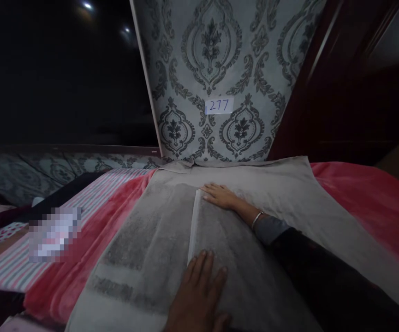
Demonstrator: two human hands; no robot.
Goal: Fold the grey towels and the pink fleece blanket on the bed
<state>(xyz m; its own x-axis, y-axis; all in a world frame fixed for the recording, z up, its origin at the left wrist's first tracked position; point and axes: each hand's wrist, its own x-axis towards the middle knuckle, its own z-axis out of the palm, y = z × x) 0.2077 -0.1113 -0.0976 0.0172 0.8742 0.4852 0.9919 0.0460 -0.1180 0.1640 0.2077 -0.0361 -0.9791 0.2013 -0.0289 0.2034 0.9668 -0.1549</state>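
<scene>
Nearest the camera, your left hand lies palm down with the fingers a little apart, gripping nothing that shows. Under it spreads the grey cloth, running from the bottom edge of the view back toward the patterned wall. Its darker and lighter patches look like brushed pile, so expect it to be soft and limp, not fragile, and probably heavier as a whole than any small part feels. It should drag a little on the red blanket beneath, which also looks plush; pulling hard on 1 side could rumple both. For a firm hold, take the far edge near its 2 corners, gathering a good fold in each hand, since a fingertip pinch may slide through the nap. Your right hand also rests palm down, fingers extended and flat, with nothing in its grasp. Between your 2 hands runs a narrow pale strip; whether it is a zip or an edging, you cannot tell from here. Press along it gently.
</scene>
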